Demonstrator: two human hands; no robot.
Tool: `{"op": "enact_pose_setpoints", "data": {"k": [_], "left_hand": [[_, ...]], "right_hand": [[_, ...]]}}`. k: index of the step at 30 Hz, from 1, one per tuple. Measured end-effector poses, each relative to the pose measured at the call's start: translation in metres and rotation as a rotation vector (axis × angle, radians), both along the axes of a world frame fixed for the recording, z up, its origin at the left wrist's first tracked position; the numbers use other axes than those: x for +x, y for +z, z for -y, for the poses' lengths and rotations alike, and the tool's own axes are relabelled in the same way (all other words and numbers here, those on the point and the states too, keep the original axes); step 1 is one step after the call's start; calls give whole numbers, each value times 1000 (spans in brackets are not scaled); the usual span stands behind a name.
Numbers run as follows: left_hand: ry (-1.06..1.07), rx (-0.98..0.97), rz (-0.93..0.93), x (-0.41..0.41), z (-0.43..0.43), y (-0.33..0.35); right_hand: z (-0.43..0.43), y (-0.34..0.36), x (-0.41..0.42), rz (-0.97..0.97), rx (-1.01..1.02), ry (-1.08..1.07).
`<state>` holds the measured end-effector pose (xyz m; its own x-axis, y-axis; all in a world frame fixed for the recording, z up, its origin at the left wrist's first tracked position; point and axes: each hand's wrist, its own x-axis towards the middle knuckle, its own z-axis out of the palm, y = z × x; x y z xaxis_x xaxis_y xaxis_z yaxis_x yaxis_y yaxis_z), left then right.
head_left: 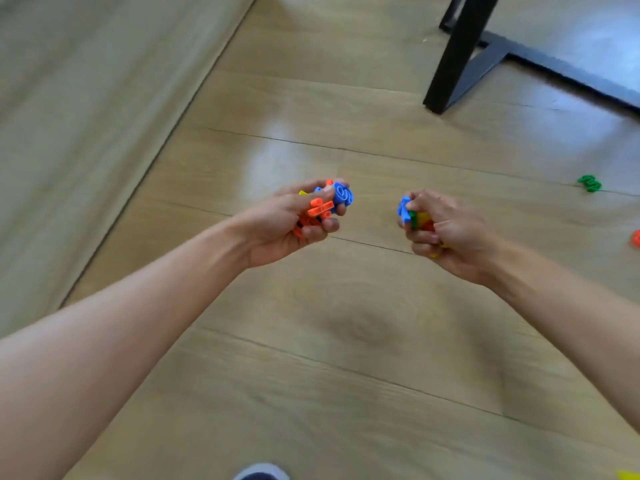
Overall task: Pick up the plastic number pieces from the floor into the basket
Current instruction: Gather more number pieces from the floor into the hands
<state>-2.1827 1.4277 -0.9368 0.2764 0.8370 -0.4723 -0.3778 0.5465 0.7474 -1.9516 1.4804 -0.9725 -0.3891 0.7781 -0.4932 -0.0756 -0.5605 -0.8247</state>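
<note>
My left hand (287, 225) is closed around a bunch of plastic number pieces (329, 202), blue, orange and yellow, that stick out past the fingers. My right hand (446, 233) grips another bunch of pieces (412, 213), blue, green, yellow and red. Both hands hover above the wooden floor, a short gap between them. A green piece (589, 183) lies on the floor at the right, an orange piece (636, 238) sits at the right edge, and a yellow piece (628, 475) shows in the bottom right corner. No basket is in view.
A black table leg and its base bar (457, 53) stand at the upper right. A wall or panel (86, 116) runs along the left. The tip of a shoe (261, 472) shows at the bottom edge.
</note>
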Motion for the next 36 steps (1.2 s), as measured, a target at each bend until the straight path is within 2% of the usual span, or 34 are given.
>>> {"op": "enact_pose_setpoints", "data": {"k": [8, 15, 18, 22, 28, 33, 36], "left_hand": [[472, -13, -230, -107, 246, 84], [960, -113, -336, -156, 529, 151], [1128, -216, -316, -157, 651, 156], [1353, -240, -233, -166, 806, 138], [1592, -188, -136, -204, 1003, 85], [1744, -237, -347, -273, 1125, 49], [1776, -350, -488, -318, 1172, 27]], "right_hand": [[135, 62, -169, -151, 68, 602], [356, 116, -326, -233, 101, 1110], [460, 129, -359, -257, 148, 1254], [592, 121, -388, -244, 149, 1463], [782, 93, -432, -142, 75, 1557], [929, 73, -500, -151, -113, 1522], [1004, 58, -553, -70, -103, 1462]]}}
